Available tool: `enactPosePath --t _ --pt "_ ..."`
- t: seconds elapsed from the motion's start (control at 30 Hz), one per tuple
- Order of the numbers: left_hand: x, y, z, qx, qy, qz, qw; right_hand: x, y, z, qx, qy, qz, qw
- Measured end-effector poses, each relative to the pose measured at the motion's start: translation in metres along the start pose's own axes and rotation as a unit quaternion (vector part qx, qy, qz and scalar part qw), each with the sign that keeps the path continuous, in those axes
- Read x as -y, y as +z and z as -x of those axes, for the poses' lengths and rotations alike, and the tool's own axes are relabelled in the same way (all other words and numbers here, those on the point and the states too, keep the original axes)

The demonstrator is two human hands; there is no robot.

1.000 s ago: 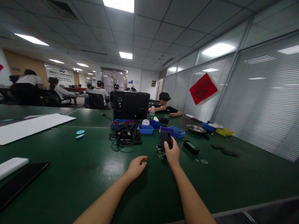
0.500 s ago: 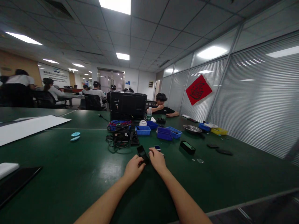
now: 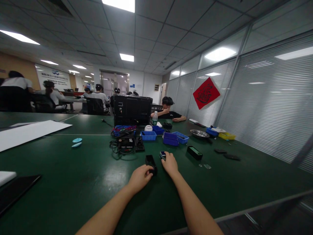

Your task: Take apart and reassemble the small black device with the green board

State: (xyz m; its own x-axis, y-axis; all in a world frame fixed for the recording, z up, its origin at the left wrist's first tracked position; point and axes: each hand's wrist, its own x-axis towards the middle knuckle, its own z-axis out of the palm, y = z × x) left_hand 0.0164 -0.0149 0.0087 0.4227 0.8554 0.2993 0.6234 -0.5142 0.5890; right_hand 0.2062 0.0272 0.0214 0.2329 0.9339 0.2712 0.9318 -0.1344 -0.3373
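Note:
My left hand [image 3: 141,178] is closed, its fingers gripping the near end of a black rectangular box [image 3: 149,160] on the green table. To its right, my right hand [image 3: 170,164] reaches over a small device with a dark blue screen [image 3: 162,154]. The fingers of that hand are bent around the device, covering its near and right side. A second black box, with a green inside [image 3: 195,151], lies farther right. Close to it are a clear flat piece [image 3: 207,166] and a small ring [image 3: 200,165].
Beyond my hands are blue bins [image 3: 148,135], a tangle of cables with a black device [image 3: 126,143], a monitor [image 3: 133,109] and a bottle [image 3: 155,118]. A metal bowl [image 3: 199,133] and flat black pieces [image 3: 231,157] lie rightward. A person [image 3: 168,112] sits opposite.
My right hand has shifted right, away from the black box, and its fingers have come round the small screened device. My left hand has turned the box slightly. The view has moved a little.

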Motion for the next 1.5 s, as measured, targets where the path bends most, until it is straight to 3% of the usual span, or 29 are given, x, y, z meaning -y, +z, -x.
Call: enactPosePath --t 0.17,0.3,0.5,0.67,0.97,1.23,1.5 --pt "-0.001 -0.001 0.001 0.009 -0.003 -0.002 1.000 -0.012 -0.003 -0.011 0.019 0.038 -0.062 0.997" --pt "0.001 0.000 0.000 0.009 0.001 0.001 1.000 -0.018 -0.008 -0.014 0.037 0.053 -0.038 0.997" --pt "-0.001 -0.001 0.001 0.017 0.008 -0.003 1.000 -0.018 -0.006 -0.008 -0.011 0.051 0.027 0.998" --pt "-0.004 -0.002 0.003 0.026 0.010 0.012 1.000 -0.021 -0.001 -0.011 0.003 0.049 0.031 0.998" --pt "-0.008 -0.007 0.006 0.058 0.042 0.032 0.997 -0.015 0.013 -0.011 -0.003 -0.046 -0.068 0.997" --pt "-0.005 -0.005 0.005 0.057 0.051 0.033 0.996 -0.020 0.008 -0.019 0.024 0.024 -0.151 0.988" --pt "-0.002 -0.003 0.005 0.058 0.056 0.039 0.996 -0.021 0.002 -0.016 -0.024 0.047 -0.064 0.997"
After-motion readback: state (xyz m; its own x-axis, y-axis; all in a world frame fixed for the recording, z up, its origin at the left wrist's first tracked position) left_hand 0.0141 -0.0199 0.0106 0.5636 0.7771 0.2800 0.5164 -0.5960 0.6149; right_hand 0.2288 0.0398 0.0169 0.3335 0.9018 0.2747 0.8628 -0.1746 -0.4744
